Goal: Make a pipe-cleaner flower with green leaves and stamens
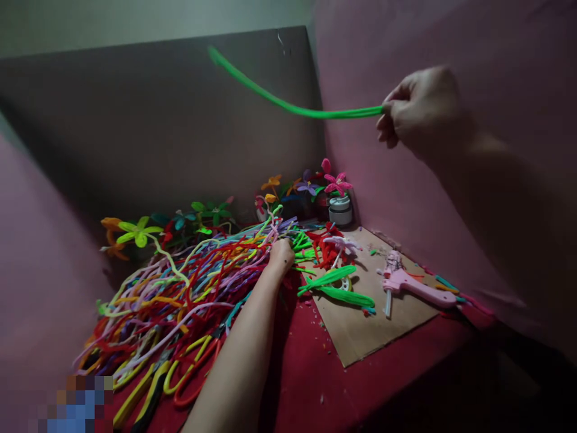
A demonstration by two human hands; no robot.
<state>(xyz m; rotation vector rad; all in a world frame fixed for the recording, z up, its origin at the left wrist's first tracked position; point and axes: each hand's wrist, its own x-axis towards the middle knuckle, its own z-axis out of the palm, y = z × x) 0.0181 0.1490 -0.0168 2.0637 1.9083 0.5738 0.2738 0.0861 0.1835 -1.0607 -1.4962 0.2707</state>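
High on the right, my right hand [417, 108] pinches the end of a bright green pipe cleaner [311, 113], perhaps several together. It stretches out to the left in a shallow curve, its far end raised. My left hand [282, 257] is down at the right edge of a heap of many-coloured pipe cleaners [202, 270], beside short green pieces [304, 243]. Its back faces me and hides the fingers. Just right of that wrist, green leaf-shaped loops [336, 287] made of pipe cleaner lie on a cardboard sheet [360, 343].
A pink glue gun [417, 288] rests on the cardboard, near a pale purple flower [342, 245] and red pieces [325, 249]. Pliers [153, 385] and scissors [193, 373] lie at the front left. Finished flowers [139, 231] and a grey-white jar [340, 210] stand behind. Walls close in the table.
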